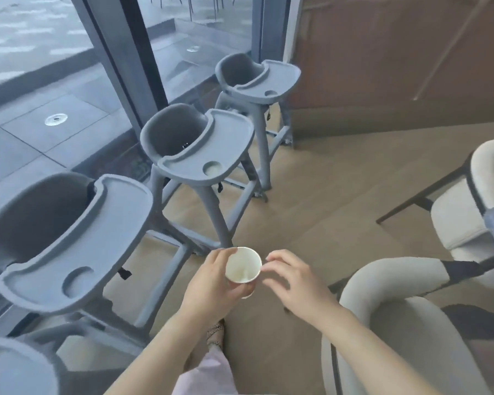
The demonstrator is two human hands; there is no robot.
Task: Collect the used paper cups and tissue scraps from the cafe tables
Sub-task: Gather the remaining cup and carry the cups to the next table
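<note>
A white paper cup [243, 266] is held upright over the floor at the lower middle of the head view, and I look down into it; nothing solid shows inside. My left hand [211, 286] grips the cup from the left and below, fingers wrapped round its wall. My right hand [294, 277] hovers just right of the cup with relaxed, slightly bent fingers, its fingertips close to the rim. It holds nothing. No tissue scraps are in sight.
Three grey high chairs with trays [77, 243] [206, 149] [263, 78] line the glass wall on the left. Beige armchairs [388, 303] [474, 212] stand at the right. Wood floor [320, 195] lies between them. My foot [216, 334] shows below the cup.
</note>
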